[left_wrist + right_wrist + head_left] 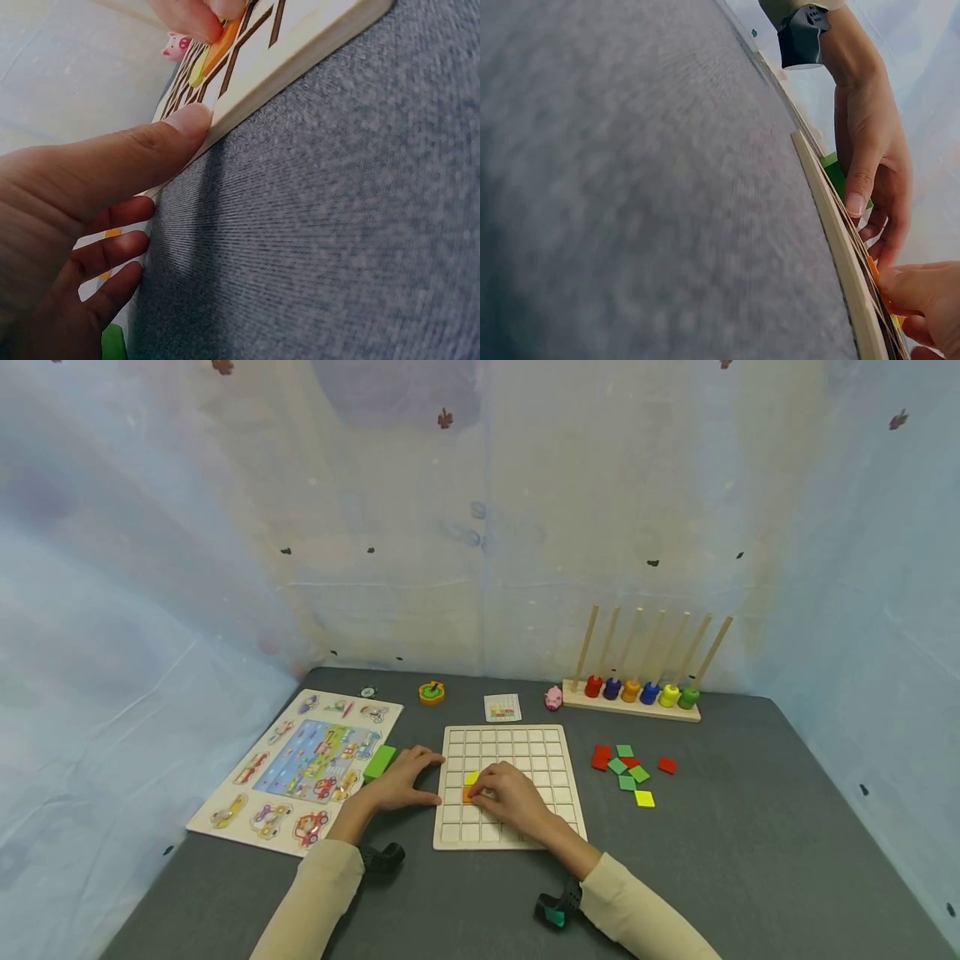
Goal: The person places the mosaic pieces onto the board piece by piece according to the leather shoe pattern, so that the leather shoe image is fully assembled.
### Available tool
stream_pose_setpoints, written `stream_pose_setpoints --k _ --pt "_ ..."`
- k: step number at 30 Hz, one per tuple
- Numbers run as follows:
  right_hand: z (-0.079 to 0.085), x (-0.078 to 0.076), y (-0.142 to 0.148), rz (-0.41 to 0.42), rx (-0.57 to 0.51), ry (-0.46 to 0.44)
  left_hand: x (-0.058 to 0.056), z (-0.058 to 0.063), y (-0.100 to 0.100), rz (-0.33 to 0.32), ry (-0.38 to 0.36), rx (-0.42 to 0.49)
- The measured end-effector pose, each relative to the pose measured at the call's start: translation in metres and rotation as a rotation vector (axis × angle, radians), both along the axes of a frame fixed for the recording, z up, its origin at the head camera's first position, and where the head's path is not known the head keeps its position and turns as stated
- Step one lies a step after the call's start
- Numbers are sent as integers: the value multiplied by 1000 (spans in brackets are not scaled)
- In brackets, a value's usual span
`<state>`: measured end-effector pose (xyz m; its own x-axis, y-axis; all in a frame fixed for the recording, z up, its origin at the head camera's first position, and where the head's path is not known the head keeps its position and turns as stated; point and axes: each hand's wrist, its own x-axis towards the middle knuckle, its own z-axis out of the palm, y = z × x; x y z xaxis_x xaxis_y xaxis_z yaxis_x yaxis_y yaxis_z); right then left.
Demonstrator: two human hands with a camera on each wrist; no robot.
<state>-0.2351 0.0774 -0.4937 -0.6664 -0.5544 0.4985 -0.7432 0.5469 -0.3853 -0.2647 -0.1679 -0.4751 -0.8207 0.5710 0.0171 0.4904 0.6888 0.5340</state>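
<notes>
A wooden grid board [551, 777] with square cells lies flat on the dark table. My right hand [513, 795] is over its left half, thumb and fingertips pinching an orange square tile [467, 795] at the grid. Just behind that one, a yellow square tile [472, 777] sits in the grid. At the board's left edge rests my left hand [403, 782], fingers spread and relaxed. In the left wrist view its thumb [176, 131] touches the rim beside the orange tile [223, 46]. A green block [380, 762] stands close behind the left hand.
Loose red, green and yellow tiles [627, 783] lie right of the board. Behind it are a small pattern card [502, 707], a pink pig [553, 697] and a round toy [431, 693]. A peg stand [573, 697] with coloured rings is back right; a picture puzzle [225, 797] lies left.
</notes>
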Motion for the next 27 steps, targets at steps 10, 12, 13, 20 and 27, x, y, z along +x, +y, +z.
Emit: stream_pose_setpoints --k 10,12,13,20,27 --pt "9 1 10 5 -36 -44 -1 -1 0 1 -5 -2" --pt "12 -2 18 2 -60 -64 -1 0 0 4 -9 -4" --pt "14 -4 23 -1 -68 -75 -1 0 0 7 -11 -4" --pt "22 -11 67 -74 -110 -99 -2 0 0 12 -7 -3" --pt "25 -9 113 -174 -157 -64 -1 2 1 15 -22 -4"
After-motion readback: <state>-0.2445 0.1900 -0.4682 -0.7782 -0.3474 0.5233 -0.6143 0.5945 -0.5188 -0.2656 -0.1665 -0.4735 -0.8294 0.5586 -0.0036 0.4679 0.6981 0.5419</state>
